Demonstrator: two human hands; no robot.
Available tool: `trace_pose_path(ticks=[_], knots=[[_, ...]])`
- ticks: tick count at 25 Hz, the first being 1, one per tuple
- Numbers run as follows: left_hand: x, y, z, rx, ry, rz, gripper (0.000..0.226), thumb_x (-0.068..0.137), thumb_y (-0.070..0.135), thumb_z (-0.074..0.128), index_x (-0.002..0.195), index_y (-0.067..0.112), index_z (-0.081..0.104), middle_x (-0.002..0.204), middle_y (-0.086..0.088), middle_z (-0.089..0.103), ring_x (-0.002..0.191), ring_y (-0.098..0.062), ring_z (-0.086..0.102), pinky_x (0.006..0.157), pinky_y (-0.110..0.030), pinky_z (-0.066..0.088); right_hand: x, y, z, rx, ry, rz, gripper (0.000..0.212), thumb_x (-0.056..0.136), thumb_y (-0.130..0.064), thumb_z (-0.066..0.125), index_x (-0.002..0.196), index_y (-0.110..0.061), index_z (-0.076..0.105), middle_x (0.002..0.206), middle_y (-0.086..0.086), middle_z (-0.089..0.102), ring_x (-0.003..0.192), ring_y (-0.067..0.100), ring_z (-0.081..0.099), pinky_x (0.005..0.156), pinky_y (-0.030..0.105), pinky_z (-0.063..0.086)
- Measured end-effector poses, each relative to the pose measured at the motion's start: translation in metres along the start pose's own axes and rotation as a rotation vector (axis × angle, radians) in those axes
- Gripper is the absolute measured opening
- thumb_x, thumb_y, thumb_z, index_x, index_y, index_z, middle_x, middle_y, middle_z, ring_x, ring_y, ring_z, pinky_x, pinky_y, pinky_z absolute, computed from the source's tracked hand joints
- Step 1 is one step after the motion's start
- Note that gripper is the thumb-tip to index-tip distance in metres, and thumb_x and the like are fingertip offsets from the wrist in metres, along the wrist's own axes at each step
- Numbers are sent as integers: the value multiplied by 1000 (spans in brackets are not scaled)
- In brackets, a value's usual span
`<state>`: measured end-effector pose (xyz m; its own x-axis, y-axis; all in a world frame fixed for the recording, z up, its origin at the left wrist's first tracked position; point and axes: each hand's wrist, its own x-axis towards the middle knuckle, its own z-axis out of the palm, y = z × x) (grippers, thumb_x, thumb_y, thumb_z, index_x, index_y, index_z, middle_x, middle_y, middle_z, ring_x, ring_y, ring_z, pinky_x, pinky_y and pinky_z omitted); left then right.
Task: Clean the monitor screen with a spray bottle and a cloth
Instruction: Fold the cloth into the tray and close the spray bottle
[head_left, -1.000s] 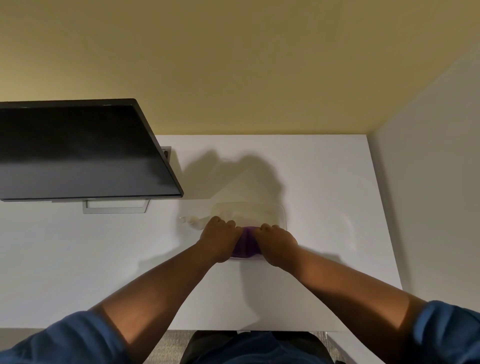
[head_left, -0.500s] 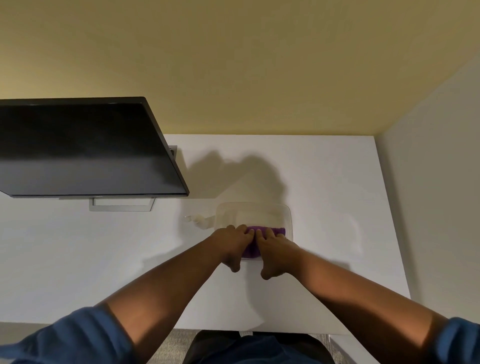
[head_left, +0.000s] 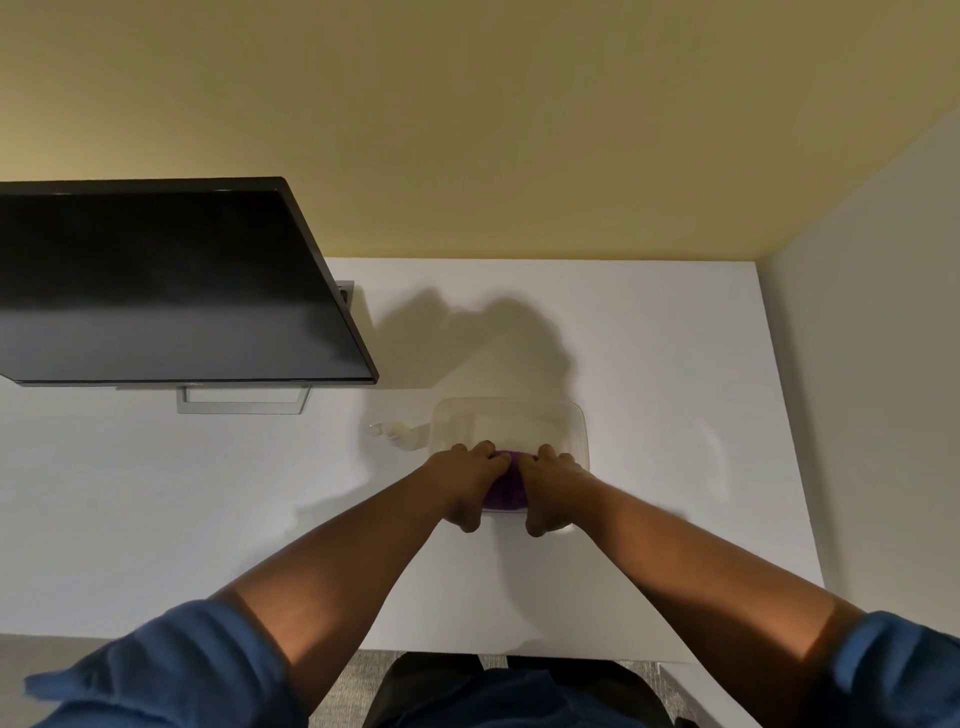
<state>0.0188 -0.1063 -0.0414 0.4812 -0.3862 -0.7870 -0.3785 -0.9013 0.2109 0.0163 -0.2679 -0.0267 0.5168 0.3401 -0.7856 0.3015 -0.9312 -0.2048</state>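
both hands, left hand and right hand, are now pressing the purple cloth flatter into the clear tray at 12 o'clock, fingers curled on it; wiping appears finished.

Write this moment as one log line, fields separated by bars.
left hand: on cloth | right hand: on cloth | cloth: in clear tray | spray bottle: lying beside tray | monitor: untouched

Monitor at desk left rear; tub mid-desk, cloth inside; bottle just left of tub.
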Motion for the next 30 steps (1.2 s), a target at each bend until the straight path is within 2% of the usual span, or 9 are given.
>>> trace_pose_path(ticks=[4,8,12,15,18,21,24,27,30], knots=[[0,-1,-3,-13,-9,15,103,74,23,83,158,29,24,149,-3,40,124,-32,51,95,-40,52,3,3,7,84,7,5,76,77,-25,76,143,-18,39,122,10,50,108,28,53,86,34,50],[-3,-3,-4,-43,15,28,98,73,23,82,155,30,27,145,-1,49,121,-30,57,95,-43,54,2,6,10,87,28,-33,72,81,-24,71,145,-19,37,122,11,51,107,30,53,81,32,45],[-5,-2,-1,-97,29,26,88,76,19,82,144,24,28,130,-6,62,106,-30,65,85,-41,57,-2,4,9,52,28,-61,65,85,-23,68,145,-21,41,128,11,43,114,31,47,89,33,41],[-7,-5,4,-144,12,34,87,78,27,85,146,21,31,135,-5,59,114,-29,63,93,-41,55,-8,6,9,171,47,-88,80,79,-31,74,146,-21,31,130,9,46,116,29,47,93,34,42],[-8,-8,4,-98,-14,49,57,79,33,84,125,19,55,133,-3,59,112,-26,62,95,-38,54,-9,7,11,209,21,-108,78,75,-33,74,140,-19,33,126,8,50,108,27,51,89,36,48],[-7,-7,1,-11,-12,77,36,80,38,82,105,17,65,130,-4,58,106,-27,63,91,-40,56,-5,6,14,46,-8,-92,50,81,-29,63,128,-14,51,125,11,53,109,30,52,98,37,45],[-5,-8,-1,8,-30,75,38,81,40,80,110,17,70,132,-2,57,108,-27,63,93,-42,56,-2,0,10,-23,-52,-57,34,87,-27,55,118,-12,58,117,11,55,108,30,49,94,34,41],[-2,-8,1,36,-55,50,42,82,43,78,115,18,70,130,-2,59,107,-26,64,92,-41,56,1,-5,10,-28,-69,0,40,87,-26,53,125,-15,55,116,10,53,108,29,48,85,33,42],[0,-6,1,51,-65,26,47,83,44,79,120,17,68,126,-4,61,106,-27,65,90,-39,56,2,-8,12,-60,-51,46,46,84,-28,52,129,-18,52,115,8,53,108,28,47,84,34,44]])
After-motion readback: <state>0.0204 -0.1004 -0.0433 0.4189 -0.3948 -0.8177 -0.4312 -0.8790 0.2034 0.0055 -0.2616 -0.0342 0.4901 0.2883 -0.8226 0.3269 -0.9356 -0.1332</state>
